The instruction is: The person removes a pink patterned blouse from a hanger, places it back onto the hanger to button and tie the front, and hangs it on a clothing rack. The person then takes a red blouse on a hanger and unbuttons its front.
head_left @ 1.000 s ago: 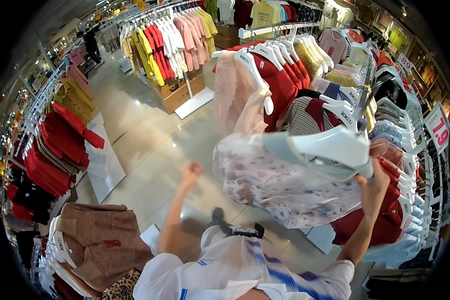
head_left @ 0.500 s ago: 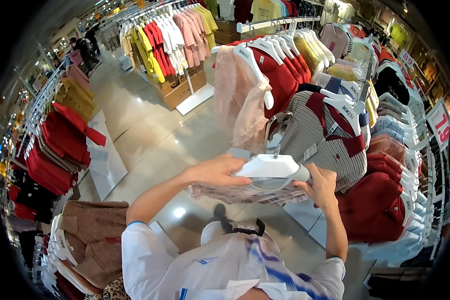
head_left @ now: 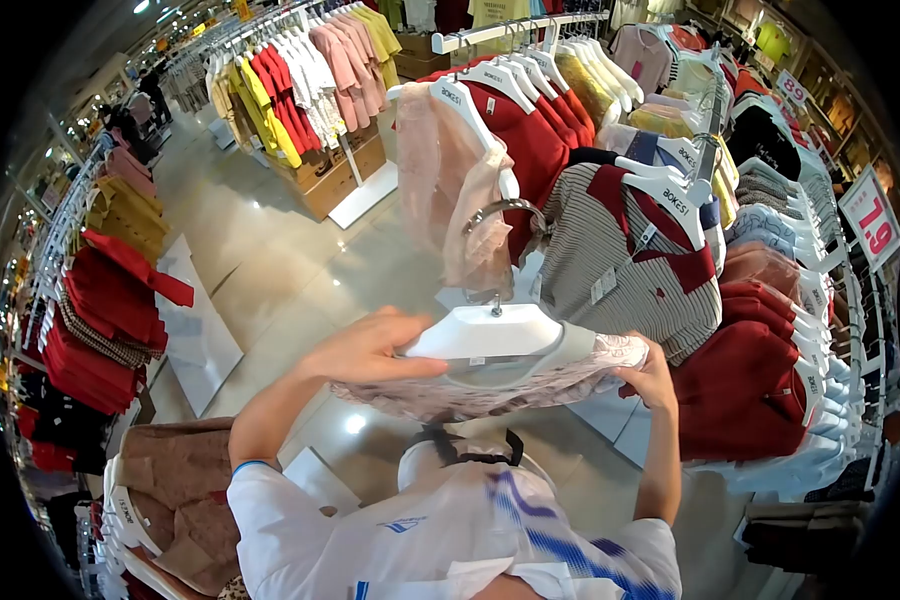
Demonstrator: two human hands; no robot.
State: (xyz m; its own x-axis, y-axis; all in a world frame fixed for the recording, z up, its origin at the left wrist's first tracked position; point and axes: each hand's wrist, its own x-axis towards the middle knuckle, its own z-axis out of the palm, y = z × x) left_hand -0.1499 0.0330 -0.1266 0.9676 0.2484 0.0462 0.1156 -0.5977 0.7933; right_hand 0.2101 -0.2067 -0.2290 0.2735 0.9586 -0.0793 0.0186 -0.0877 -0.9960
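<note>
A pale floral-print blouse with a grey neckline hangs in front of me on a white hanger. My left hand is closed round the hanger's left arm and the blouse's shoulder, thumb on top, other fingers mostly hidden. At the other end, my right hand pinches the lace-trimmed shoulder and holds it out to the right. Above the hanger curves a chrome metal hook; whether it bears the hanger, I cannot tell.
Beyond the blouse stands a rack with a striped shirt, red tops and a sheer pink garment. A price sign is at right. Brown jackets hang at lower left. Tiled floor runs between racks.
My right hand has gone from the hanger's end to the lace shoulder, spreading it outward. The hanger, blouse and left hand have shifted left in view, and the chrome hook shows more clearly.
</note>
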